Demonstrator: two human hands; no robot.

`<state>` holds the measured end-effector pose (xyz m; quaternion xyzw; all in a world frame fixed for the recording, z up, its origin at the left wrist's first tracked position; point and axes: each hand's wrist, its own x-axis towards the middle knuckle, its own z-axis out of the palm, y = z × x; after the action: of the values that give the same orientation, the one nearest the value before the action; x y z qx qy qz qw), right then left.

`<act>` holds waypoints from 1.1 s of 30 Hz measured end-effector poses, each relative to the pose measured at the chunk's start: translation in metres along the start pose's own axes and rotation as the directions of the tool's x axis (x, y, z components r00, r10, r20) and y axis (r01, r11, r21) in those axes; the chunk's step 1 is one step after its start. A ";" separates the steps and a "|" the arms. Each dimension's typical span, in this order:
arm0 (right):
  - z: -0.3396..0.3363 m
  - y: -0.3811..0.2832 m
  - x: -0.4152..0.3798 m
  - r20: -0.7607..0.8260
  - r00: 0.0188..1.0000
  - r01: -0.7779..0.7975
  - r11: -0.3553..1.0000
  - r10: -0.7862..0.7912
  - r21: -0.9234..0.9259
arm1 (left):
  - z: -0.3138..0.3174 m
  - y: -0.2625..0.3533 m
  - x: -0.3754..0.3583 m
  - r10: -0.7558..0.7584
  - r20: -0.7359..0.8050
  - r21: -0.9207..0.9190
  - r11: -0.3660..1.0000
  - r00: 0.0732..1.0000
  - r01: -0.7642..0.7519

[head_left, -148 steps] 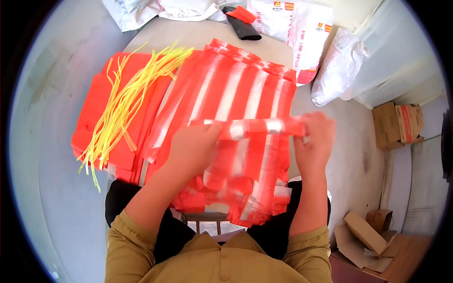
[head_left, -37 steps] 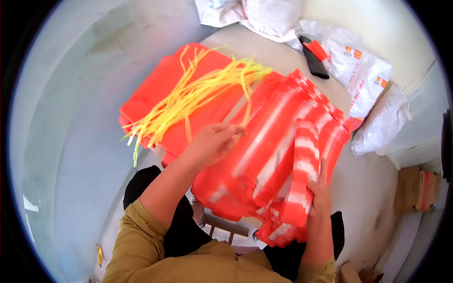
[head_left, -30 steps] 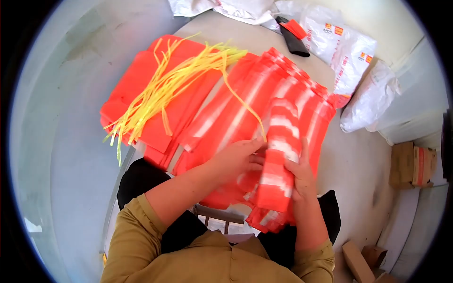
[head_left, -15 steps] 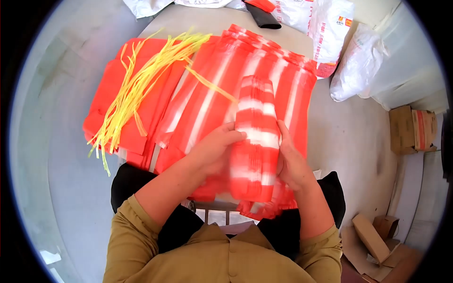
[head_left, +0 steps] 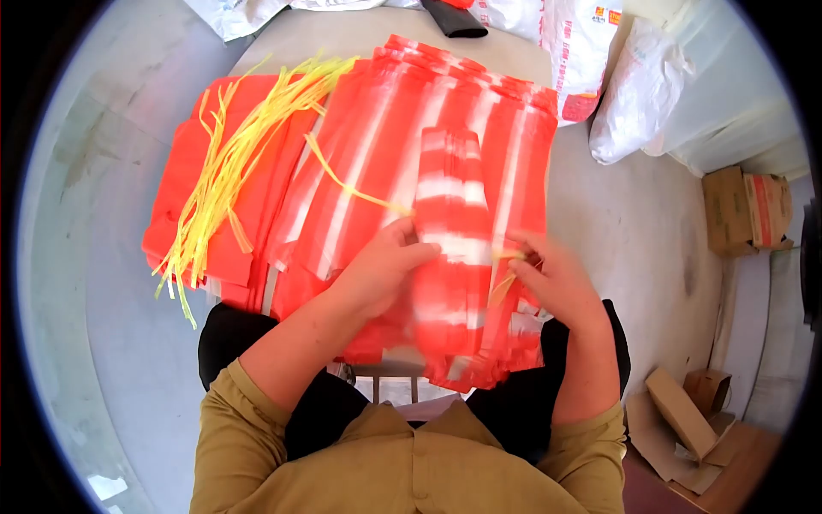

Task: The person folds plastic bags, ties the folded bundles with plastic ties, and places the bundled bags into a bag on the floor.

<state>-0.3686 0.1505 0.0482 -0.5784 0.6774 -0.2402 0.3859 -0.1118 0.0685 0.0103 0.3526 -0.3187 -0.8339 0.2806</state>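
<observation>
- The step in hand looks like tying: a loose yellow strip [head_left: 377, 200] is being brought round a striped bundle [head_left: 452, 278] of folded red-and-white plastic.
- The striped bundle lies lengthwise at the centre of the frame, on top of the wider striped stack [head_left: 364, 146].
- Left hand [head_left: 381, 270], just left of centre: fingers grasping the bundle's left edge, thumb on top. The strip reaches these fingers from the upper left; whether they pinch it too is hard to tell.
- Right hand [head_left: 556, 283], right of centre: fingers clenched on a yellow length beside the bundle's right edge. It seems to be the same strip passing beneath, though the bundle hides that part.
- The next move likely calls for drawing both ends up over the bundle's middle and pulling them snug, with the folds kept pressed flat meanwhile.
- A knot is not yet visible.
- More yellow strips [head_left: 214, 201] lie across the red stack [head_left: 175, 206] at left of the frame, and the tabletop [head_left: 330, 38] shows at the top.
</observation>
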 end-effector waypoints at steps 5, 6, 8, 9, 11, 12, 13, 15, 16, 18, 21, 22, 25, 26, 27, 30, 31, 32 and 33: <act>-0.010 0.004 0.000 -0.186 0.975 0.046 0.934 -0.119 -0.355 | -0.001 0.000 0.005 0.206 -0.078 0.501 0.854 0.975 -0.140; -0.013 0.004 0.001 -0.198 0.973 0.040 0.925 -0.123 -0.378 | 0.006 0.011 0.000 0.224 -0.094 0.639 0.761 0.970 -0.113; -0.015 0.004 0.001 -0.211 0.969 0.025 0.902 -0.128 -0.431 | 0.000 0.013 -0.001 0.315 -0.025 0.821 0.549 0.949 -0.160; -0.017 0.004 0.002 -0.202 0.973 0.009 0.895 -0.110 -0.445 | -0.003 0.014 -0.002 0.358 0.020 0.894 0.413 0.934 -0.177; -0.024 0.007 0.003 -0.189 0.979 -0.022 0.879 -0.078 -0.477 | -0.006 0.018 -0.003 0.423 0.131 0.974 0.113 0.897 -0.196; -0.026 0.008 0.002 -0.223 0.971 -0.027 0.882 -0.090 -0.471 | -0.007 0.016 -0.002 0.476 0.159 0.975 0.063 0.865 -0.214; -0.027 0.011 0.001 -0.253 0.963 -0.033 0.886 -0.096 -0.463 | -0.009 0.016 -0.002 0.506 0.188 0.977 -0.010 0.842 -0.213; -0.032 0.017 -0.003 -0.316 0.944 -0.055 0.896 -0.097 -0.441 | -0.012 0.015 -0.001 0.559 0.256 0.967 -0.159 0.788 -0.202; -0.038 0.021 -0.005 -0.349 0.932 -0.069 0.901 -0.095 -0.428 | -0.012 0.017 -0.001 0.538 0.243 0.969 -0.167 0.807 -0.181; -0.048 0.018 -0.007 -0.360 0.931 -0.100 0.910 -0.057 -0.402 | -0.010 0.023 -0.002 0.496 0.215 0.973 -0.184 0.841 -0.141; -0.061 0.010 -0.013 -0.243 0.970 -0.089 0.967 0.029 -0.237 | 0.000 0.033 -0.007 0.411 0.133 0.957 -0.289 0.902 -0.010; -0.065 0.018 -0.013 -0.172 0.985 -0.049 0.995 0.033 -0.091 | -0.002 0.032 -0.006 0.427 0.156 0.958 -0.285 0.891 -0.031; -0.058 0.023 -0.010 -0.067 0.993 0.114 0.956 -0.099 0.270 | -0.009 0.029 -0.006 0.461 0.169 0.971 -0.232 0.871 -0.066; -0.053 0.023 -0.008 -0.063 0.985 0.173 0.912 -0.161 0.373 | -0.008 0.029 -0.007 0.457 0.145 0.980 -0.188 0.878 -0.064; -0.045 0.023 -0.005 -0.052 0.986 0.167 0.868 -0.161 0.468 | -0.006 0.031 -0.008 0.451 0.123 0.987 -0.144 0.884 -0.064; -0.022 0.017 0.005 -0.031 0.988 0.128 0.702 -0.149 0.701 | -0.005 0.038 -0.010 0.300 -0.053 0.968 0.249 0.952 -0.024; -0.017 0.013 0.008 -0.028 0.991 0.109 0.646 -0.134 0.756 | -0.007 0.039 -0.011 0.269 -0.047 0.947 0.319 0.962 -0.042; -0.014 0.014 0.010 -0.029 0.991 0.104 0.598 -0.134 0.794 | -0.009 0.041 -0.012 0.237 -0.039 0.920 0.387 0.971 -0.058; -0.011 0.016 0.012 -0.030 0.991 0.100 0.549 -0.134 0.830 | -0.012 0.041 -0.012 0.206 -0.028 0.888 0.454 0.978 -0.070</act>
<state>-0.3869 0.1412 0.0393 -0.3768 0.4377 -0.5448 0.6080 -0.0852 0.0466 0.0390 0.4737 -0.7115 -0.4984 0.1451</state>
